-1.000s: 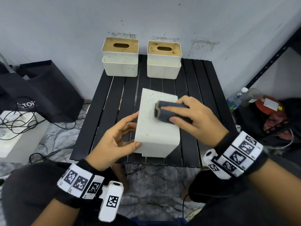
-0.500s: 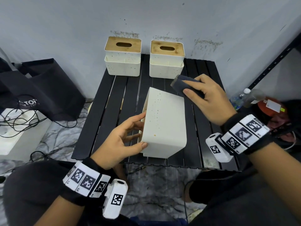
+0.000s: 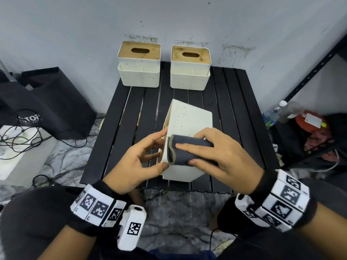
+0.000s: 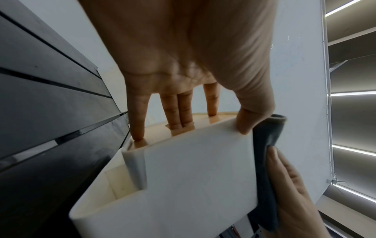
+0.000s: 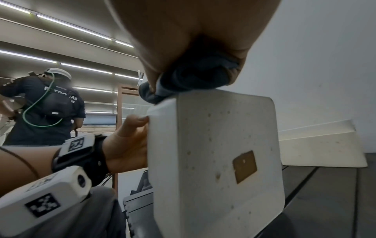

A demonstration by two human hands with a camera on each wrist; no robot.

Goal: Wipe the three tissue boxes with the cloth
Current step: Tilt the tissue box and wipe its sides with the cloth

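On the black slatted table (image 3: 120, 128) by a stained grey wall (image 3: 75, 30), both hands gripping: left (image 3: 135, 162) box (image 3: 187, 119), right (image 3: 225, 156) cloth (image 3: 187, 149).

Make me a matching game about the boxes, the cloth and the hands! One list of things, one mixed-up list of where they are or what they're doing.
Things:
1. cloth
2. left hand
3. two boxes with wooden lids
4. near box

Places or states:
A. standing upright at the back of the table, by the wall
B. tipped on its side in the middle of the table
C. steadying the near box, fingers on its wooden face
D. folded, pressed on the near box by the right hand

Pairs: 1-D, 2-C, 3-A, 4-B
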